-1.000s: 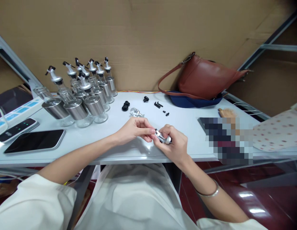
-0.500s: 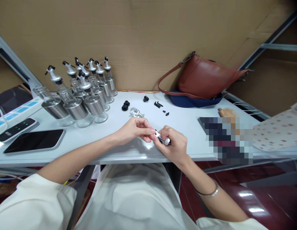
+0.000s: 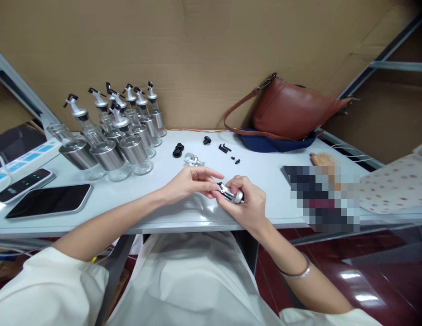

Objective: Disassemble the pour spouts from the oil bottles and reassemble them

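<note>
Pourer (image 3: 231, 194), in the head view: held in the right hand (image 3: 251, 199), raised over the near part of the counter (image 3: 170, 214), between the two hands. Runs lengthwise from a narrow tip at upper left, at the left thumb, down to a round base at lower right, against the right palm. Lies just to the right of the left hand (image 3: 191, 183), tip foremost; nearer to the right, being gripped there. On the right, fingers curled around the base, thumb along the near side. On the left, index finger stretched out, apart from the thumb, the rest bent; cannot tell whether pinching anything small at the tip. Looks silver-coloured and smooth, bent at the spout, black at the tip, dark along the near side; partly hidden at the base by the palm. Laid out beyond: silver parts (image 3: 193, 159), black stoppers (image 3: 177, 153), bent black strips (image 3: 223, 148), tiny black bits (image 3: 238, 161); farther left, bottles (image 3: 109, 158).
</note>
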Motion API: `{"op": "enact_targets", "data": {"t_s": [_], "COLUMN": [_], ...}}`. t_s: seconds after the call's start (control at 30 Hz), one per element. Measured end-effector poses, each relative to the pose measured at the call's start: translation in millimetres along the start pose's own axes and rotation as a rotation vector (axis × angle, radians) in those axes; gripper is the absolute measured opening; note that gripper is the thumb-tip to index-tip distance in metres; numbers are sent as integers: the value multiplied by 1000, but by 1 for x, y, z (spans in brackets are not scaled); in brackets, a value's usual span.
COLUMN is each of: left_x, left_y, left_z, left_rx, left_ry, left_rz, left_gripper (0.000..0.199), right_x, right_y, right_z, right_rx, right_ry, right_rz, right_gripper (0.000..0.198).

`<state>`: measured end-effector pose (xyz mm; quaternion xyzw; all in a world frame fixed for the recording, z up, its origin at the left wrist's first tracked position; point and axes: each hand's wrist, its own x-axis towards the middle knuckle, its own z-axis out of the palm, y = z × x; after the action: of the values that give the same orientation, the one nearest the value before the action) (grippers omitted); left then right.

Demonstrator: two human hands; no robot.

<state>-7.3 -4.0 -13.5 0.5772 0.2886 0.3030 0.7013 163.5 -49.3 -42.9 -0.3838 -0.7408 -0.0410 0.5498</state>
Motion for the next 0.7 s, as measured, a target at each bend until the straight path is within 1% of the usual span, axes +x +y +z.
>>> {"op": "enact_targets", "data": {"t_s": [0.23, 0.5, 0.6, 0.7], "left_x": [0, 0, 0, -1], "left_y": [0, -3, -2, -1], "left_z": [-2, -3, -3, -4], "left_rx": [80, 45, 40, 54], "left_ry": [64, 5, -7, -14], "left_rz": [47, 52, 33, 32], "left_gripper": [26, 25, 27, 24], "right_x": [0, 2, 2, 2], "right_y": [-2, -2, -2, -3], "right_z": [0, 0, 0, 0], "right_rx": [-2, 12, 19, 44], "right_ry": [6, 31, 35, 26], "right_rz": [-5, -10, -34, -53], "right_gripper": [31, 34, 35, 34]}}
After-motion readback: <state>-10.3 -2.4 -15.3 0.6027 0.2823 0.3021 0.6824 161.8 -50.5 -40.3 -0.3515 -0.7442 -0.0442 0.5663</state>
